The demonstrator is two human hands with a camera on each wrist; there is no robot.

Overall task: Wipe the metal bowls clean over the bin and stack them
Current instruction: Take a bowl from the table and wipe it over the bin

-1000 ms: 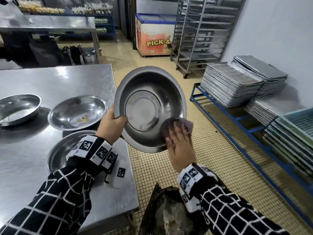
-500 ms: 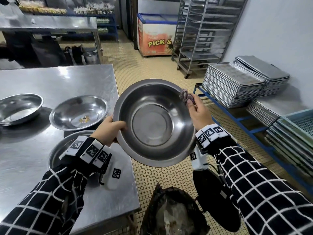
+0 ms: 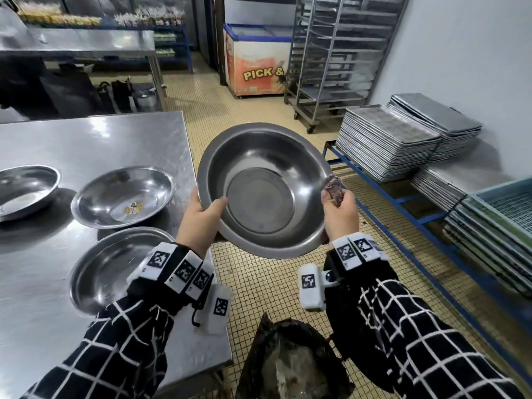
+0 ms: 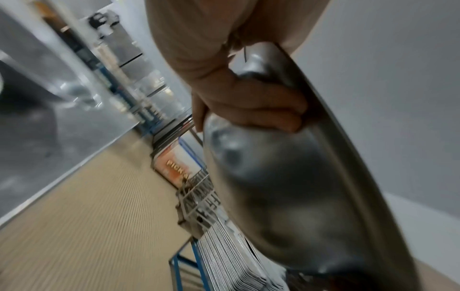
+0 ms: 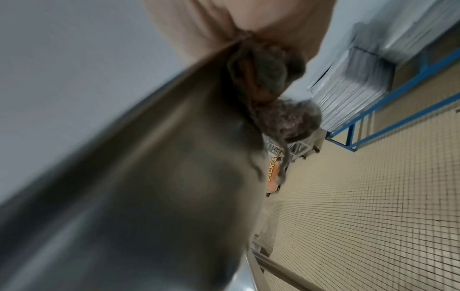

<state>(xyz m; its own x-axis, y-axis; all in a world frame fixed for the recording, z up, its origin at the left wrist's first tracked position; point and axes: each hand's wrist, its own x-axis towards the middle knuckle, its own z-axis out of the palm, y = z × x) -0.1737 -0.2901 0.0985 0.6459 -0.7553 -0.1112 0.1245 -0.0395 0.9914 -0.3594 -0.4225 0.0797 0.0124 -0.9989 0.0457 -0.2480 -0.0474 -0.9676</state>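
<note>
Since the earlier frames the right hand (image 3: 341, 214) has left the inside of the bowl (image 3: 263, 191) and gone to its right rim, and the bowl has tipped from facing the person to lying closer to level, mouth up. That suggests the wiping of this bowl is finished or nearly so, and stacking is probably next. It hangs in the air between both hands, beyond the edge of the table (image 3: 95, 139) and above the bin (image 3: 290, 361), whose dark bag shows at the bottom of the head view. The left hand (image 3: 201, 220) grips the left rim, thumb lying inside the bowl; the left wrist view adds what the head view hides, the fingers (image 4: 251, 112) curled under the rim against the outer wall. The right hand pinches a bunched brown-grey cloth (image 3: 334, 188) against the right rim, and the right wrist view shows the cloth (image 5: 286, 120) hanging over the outside of the bowl, though it is too blurred to tell if the fingers also clamp the rim itself. On the table sit three more bowls: the nearest (image 3: 115, 269) just left of the left wrist, one with a small scrap in it (image 3: 123, 195) behind that, and one (image 3: 26, 190) at the far left edge. None are stacked yet.
</note>
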